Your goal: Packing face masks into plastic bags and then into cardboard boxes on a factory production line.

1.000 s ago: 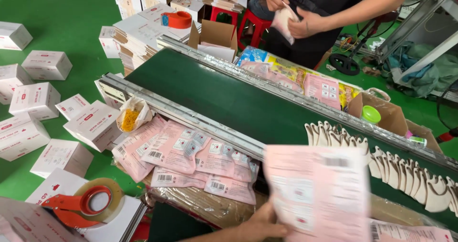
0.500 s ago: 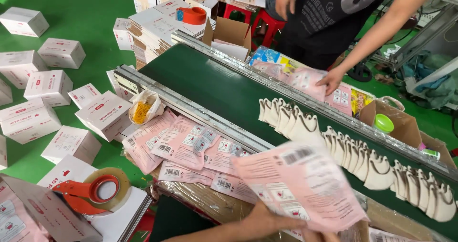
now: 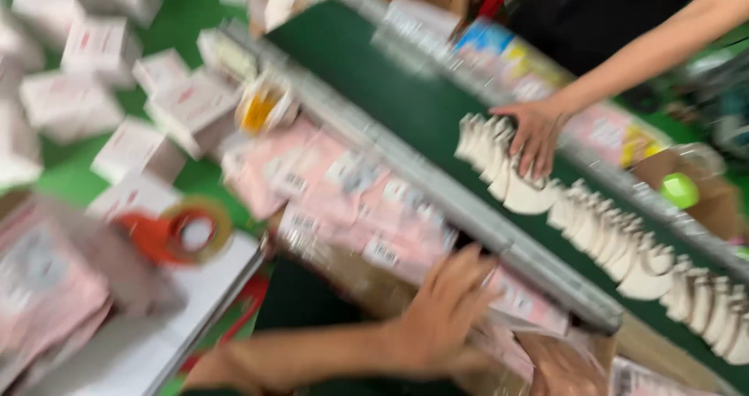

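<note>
1. Far left: white cartons [image 3: 136, 148] are scattered on the green floor; an orange tape dispenser [image 3: 173, 236] is seen on a white tabletop [image 3: 156, 341]. All blurred.
2. Centre: pink flat packets [image 3: 351, 197], glossy film w/ barcode labels, are piled along the near rail, long axis parallel to the belt.
3. One own hand [image 3: 449, 314] is laid on the pile's right end, fingers spread, packets up-left of the tips. Which hand: can't tell; other hand not seen.
4. Right: a co-worker's hand [image 3: 534, 134], fingers splayed, is pressed on a row of white curved pieces [image 3: 616, 248] on the dark green conveyor belt [image 3: 374, 76].
</note>
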